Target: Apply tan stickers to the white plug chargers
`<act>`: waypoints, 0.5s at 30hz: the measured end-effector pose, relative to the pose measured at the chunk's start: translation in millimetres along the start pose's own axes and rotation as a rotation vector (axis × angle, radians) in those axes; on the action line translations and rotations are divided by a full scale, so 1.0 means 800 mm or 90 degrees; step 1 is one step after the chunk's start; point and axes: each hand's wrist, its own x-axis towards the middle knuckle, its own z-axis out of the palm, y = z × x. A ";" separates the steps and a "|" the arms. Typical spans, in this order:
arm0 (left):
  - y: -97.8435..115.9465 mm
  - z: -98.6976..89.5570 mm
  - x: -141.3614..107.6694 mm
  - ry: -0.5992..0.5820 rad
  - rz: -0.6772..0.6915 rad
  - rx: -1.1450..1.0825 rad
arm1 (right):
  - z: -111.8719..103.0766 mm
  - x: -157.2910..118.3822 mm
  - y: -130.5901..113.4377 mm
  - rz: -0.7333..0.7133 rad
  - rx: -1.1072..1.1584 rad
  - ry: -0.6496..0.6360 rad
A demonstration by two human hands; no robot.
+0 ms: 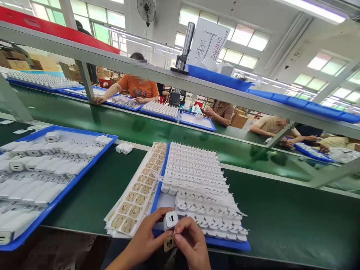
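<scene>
In my left hand [150,232] is a white charger [171,219], gripped between fingers and thumb with its port face turned up toward me. My right hand [191,240] pinches a tan sticker [169,243] with dark cut-outs just below the charger; my left thumb is close against it. Right behind my hands lies a blue-rimmed tray [225,243] filled with rows of white chargers [197,168], their prongs showing. Along its left side rests a stack of sheets [132,206] bearing tan adhesive stickers.
Another blue tray [84,170] with many chargers stands on the left. Two loose chargers [124,148] lie beyond it on the green bench [295,213]. A green conveyor belt [118,125] runs behind, under a metal shelf frame [157,73]. Several people work across it.
</scene>
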 end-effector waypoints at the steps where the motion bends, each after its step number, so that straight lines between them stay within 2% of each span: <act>1: 0.002 0.000 0.000 0.005 -0.004 0.006 | -0.001 0.000 0.001 0.001 -0.005 -0.003; 6: 0.004 -0.001 0.001 0.015 0.000 0.018 | -0.001 0.000 0.005 -0.001 -0.007 0.000; 10: -0.009 0.002 -0.001 0.027 0.012 0.013 | -0.001 0.000 0.007 -0.002 0.005 0.008; 15: -0.012 0.004 0.000 0.043 -0.006 -0.053 | -0.005 0.001 -0.004 -0.021 -0.042 -0.049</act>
